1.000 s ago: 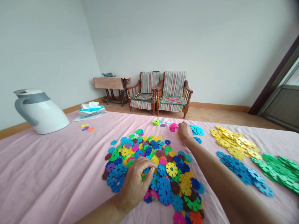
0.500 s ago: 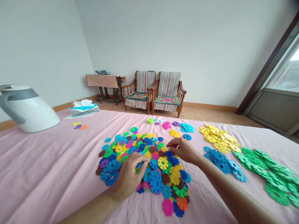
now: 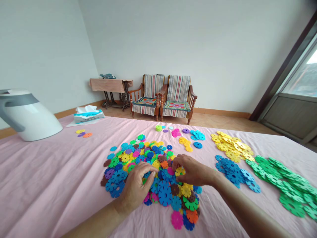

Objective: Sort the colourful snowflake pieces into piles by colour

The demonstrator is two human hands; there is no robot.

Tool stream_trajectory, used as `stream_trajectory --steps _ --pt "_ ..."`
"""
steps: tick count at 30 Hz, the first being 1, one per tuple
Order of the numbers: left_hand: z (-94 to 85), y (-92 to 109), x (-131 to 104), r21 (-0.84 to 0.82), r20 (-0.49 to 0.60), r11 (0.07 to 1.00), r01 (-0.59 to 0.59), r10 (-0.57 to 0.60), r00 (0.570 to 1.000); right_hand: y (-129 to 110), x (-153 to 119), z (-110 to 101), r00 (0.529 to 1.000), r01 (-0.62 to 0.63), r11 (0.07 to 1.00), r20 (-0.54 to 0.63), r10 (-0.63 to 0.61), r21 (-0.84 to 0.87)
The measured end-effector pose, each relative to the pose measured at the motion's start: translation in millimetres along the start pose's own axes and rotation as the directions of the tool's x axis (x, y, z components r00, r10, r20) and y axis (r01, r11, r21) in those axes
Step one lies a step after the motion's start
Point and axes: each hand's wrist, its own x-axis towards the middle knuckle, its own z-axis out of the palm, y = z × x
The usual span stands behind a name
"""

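Observation:
A wide mixed pile of notched plastic discs (image 3: 165,193) in many colours lies on the pink cloth in front of me. My left hand (image 3: 139,180) rests over the pile's left middle, thumb and fingers apart, with nothing seen between them. On the right side of the pile, my right hand (image 3: 190,170) has its thumb and fingers around a yellow disc (image 3: 180,171). Sorted heaps lie to the right: yellow discs (image 3: 231,146), blue discs (image 3: 234,172) and green discs (image 3: 279,181). Small groups, among them light-yellow discs (image 3: 185,143) and pink discs (image 3: 176,133), sit beyond the pile.
A white kettle (image 3: 38,119) stands at the far left, with a tissue box (image 3: 89,115) beside it. A few small discs (image 3: 87,135) lie near them. Past the table's far edge are two wooden chairs (image 3: 177,96) and a cloth-covered sewing table (image 3: 107,85).
My right hand has moved down and nearer over the pile, and its fingers now hold a yellow disc. One more light-yellow disc lies in the small group beyond. My left hand has barely moved.

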Motion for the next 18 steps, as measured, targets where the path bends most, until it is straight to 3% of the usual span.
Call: stream_trajectory --steps 9,18 --pt "-2.8 3 -2 -0.014 0.012 1.0 0.016 -0.015 1.0 -13 2 9 0.997 -0.03 0.998 -0.077 0.026 -0.051" --pt "-3.1 -1 -2 -0.043 0.028 0.999 0.013 -0.012 1.0 -1 7 11 0.992 -0.022 0.999 -0.124 0.025 0.027"
